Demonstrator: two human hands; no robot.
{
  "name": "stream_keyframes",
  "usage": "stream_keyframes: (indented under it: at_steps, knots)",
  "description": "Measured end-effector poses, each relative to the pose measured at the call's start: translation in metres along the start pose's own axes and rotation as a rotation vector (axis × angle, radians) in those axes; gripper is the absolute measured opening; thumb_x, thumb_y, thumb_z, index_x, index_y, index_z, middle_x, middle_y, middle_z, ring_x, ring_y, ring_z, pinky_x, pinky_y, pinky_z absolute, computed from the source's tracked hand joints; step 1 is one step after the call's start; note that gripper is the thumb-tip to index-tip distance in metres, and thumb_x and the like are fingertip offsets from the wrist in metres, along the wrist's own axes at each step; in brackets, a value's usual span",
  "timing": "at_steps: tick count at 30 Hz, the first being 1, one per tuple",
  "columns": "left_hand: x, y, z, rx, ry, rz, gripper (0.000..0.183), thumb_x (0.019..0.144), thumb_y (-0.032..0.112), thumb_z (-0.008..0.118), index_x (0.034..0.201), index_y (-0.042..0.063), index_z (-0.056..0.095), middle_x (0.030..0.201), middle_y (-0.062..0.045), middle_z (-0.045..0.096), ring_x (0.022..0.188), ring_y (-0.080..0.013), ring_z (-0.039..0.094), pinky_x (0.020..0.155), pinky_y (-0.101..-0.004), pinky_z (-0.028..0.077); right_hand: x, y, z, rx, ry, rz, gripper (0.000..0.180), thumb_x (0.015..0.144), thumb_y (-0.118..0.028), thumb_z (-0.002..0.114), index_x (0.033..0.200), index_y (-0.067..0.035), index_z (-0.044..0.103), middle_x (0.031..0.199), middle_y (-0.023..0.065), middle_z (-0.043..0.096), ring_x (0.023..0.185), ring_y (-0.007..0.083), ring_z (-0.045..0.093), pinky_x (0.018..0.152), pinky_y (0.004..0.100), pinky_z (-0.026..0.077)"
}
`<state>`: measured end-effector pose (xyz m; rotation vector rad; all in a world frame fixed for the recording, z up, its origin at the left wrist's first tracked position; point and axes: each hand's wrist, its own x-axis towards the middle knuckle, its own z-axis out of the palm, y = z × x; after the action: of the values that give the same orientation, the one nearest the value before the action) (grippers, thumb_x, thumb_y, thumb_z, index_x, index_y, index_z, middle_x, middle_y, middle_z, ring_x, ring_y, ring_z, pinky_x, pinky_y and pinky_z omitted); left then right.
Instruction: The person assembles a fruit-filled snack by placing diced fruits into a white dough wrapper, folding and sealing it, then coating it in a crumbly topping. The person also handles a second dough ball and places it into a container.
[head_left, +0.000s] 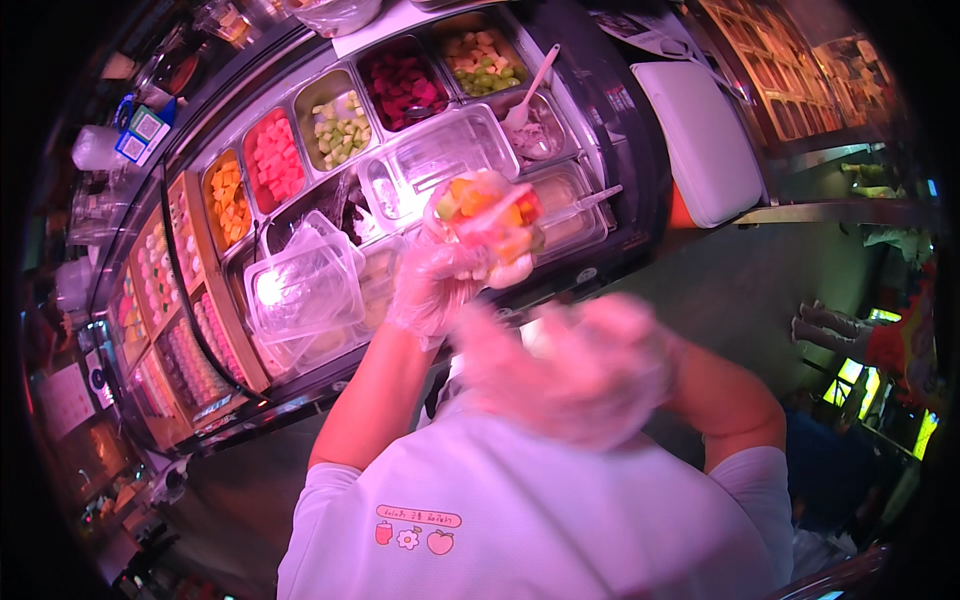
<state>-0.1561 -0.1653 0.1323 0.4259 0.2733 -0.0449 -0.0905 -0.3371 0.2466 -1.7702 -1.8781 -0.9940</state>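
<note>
My left hand (442, 274), in a clear plastic glove, holds up a portion of mixed cut fruit (487, 214) with orange, red and green pieces; what lies under the fruit is hidden. My right hand (577, 367), also gloved, is blurred close to my chest, below the fruit, its fingers spread, and nothing shows in it. Beyond the fruit, metal pans hold orange cubes (228, 196), pinkish-red cubes (277, 161), green cubes (343, 135), dark red cubes (403, 90), and green grapes (487, 79) beside pale orange pieces. A pink spatula (529, 90) stands in a pan of pale paste (532, 139).
Clear plastic lids (304, 289) lie over the near left pans, and another clear container (442, 157) lies mid-counter. Wooden compartments (184, 322) of small colourful items stand left. A white lidded box (701, 142) is at the right. Another person's legs (832, 326) show far right.
</note>
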Motion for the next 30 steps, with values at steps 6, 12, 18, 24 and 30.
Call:
stream_keyframes:
  at_steps: [6, 12, 18, 24, 30]
  knots:
    - [-0.016, -0.006, 0.006, 0.101, -0.076, -0.209, 0.084, 0.074, 0.005, 0.085, 0.149, 0.01, 0.046, 0.142, -0.017, 0.06, 0.129, -0.0386, 0.063, 0.103, -0.0509, 0.058, -0.015, 0.084, 0.059, 1.034, -0.77, 1.501, 0.038, 0.099, -0.038, 0.074, 0.095, 0.0, 0.075, 0.09, 0.0084, 0.069, 0.087, 0.021, 0.063, 0.079, 0.0345, 0.051]
    - [-0.016, -0.024, 0.001, 0.053, -0.18, -0.336, 0.09, 0.075, 0.013, 0.091, 0.152, 0.008, 0.045, 0.145, -0.016, 0.06, 0.134, -0.0362, 0.061, 0.109, -0.0442, 0.054, -0.033, 0.089, 0.093, 1.71, -1.075, 1.561, 0.028, 0.097, -0.029, 0.075, 0.094, -0.001, 0.074, 0.09, 0.0044, 0.068, 0.083, 0.0154, 0.063, 0.082, 0.0325, 0.051]
    - [-0.016, -0.019, -0.006, 0.011, -0.069, -0.444, 0.085, 0.076, 0.002, 0.082, 0.152, 0.002, 0.043, 0.144, -0.019, 0.06, 0.132, -0.0352, 0.063, 0.11, -0.0432, 0.054, -0.046, 0.086, 0.098, 1.653, -0.87, 1.438, 0.017, 0.101, -0.019, 0.067, 0.106, -0.003, 0.068, 0.095, 0.0025, 0.066, 0.087, 0.0125, 0.063, 0.082, 0.0297, 0.052]
    - [-0.018, -0.014, -0.002, 0.081, -0.03, -0.373, 0.082, 0.076, -0.002, 0.077, 0.15, 0.001, 0.044, 0.142, -0.017, 0.061, 0.129, -0.0347, 0.064, 0.111, -0.0452, 0.054, -0.066, 0.051, 0.135, 1.732, -0.329, 1.404, 0.019, 0.102, -0.021, 0.069, 0.098, -0.003, 0.068, 0.085, -0.0002, 0.063, 0.076, 0.0072, 0.056, 0.065, 0.0248, 0.047]
    - [-0.021, -0.014, -0.008, 0.066, -0.08, -0.349, 0.078, 0.077, 0.001, 0.079, 0.149, 0.0, 0.047, 0.14, -0.015, 0.062, 0.13, -0.0334, 0.064, 0.111, -0.0462, 0.054, -0.056, 0.06, 0.127, 1.837, -0.421, 1.509, 0.019, 0.102, -0.021, 0.07, 0.108, -0.002, 0.069, 0.095, 0.0008, 0.067, 0.085, 0.0068, 0.063, 0.074, 0.0251, 0.054]
